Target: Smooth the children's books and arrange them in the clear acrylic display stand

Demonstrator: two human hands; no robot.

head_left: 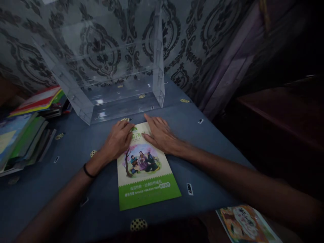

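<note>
A slim book (141,162) with a cream and green cover lies face up on the blue tablecloth. Painted figures sit under a blossoming tree on its front, with Chinese lettering above and below. My left hand (120,139) is bent over the book's upper left edge, its fingers close together; a dark band circles that wrist. At the upper right corner rests my right hand (162,135), fingers stretched past the edge and thumb apart on the cover. Just beyond both hands stands a clear acrylic rack (158,86).
Stacked books (27,141) are at the left, with another pile (43,101) behind them. The tablecloth (202,155) ends along a slanting right edge. Below that edge lies an orange illustrated book (245,222). Patterned wallpaper (187,37) and a pale curtain (222,74) border the table.
</note>
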